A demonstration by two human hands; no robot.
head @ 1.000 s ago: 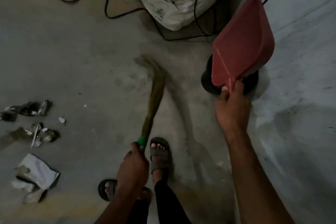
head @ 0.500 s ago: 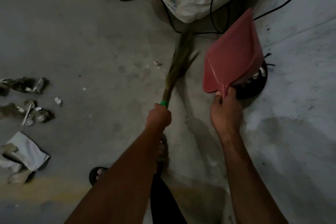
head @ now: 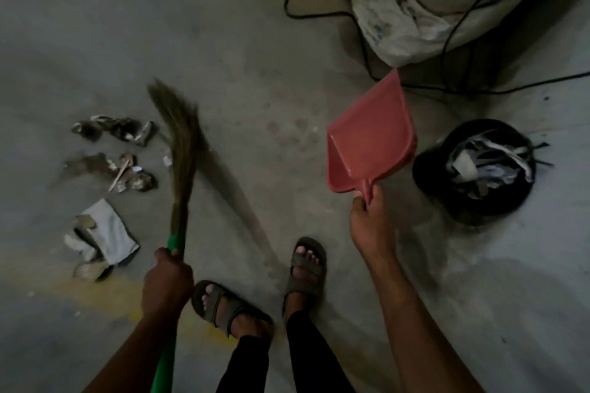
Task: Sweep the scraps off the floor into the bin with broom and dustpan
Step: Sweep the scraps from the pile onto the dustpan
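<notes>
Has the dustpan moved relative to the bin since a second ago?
Yes. The dustpan, gripped by the right hand, then covered the bin; now it is held clear to the bin's left, leaving the mouth uncovered.

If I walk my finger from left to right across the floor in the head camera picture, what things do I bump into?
Scraps → broom → red dustpan → black bin.
</notes>
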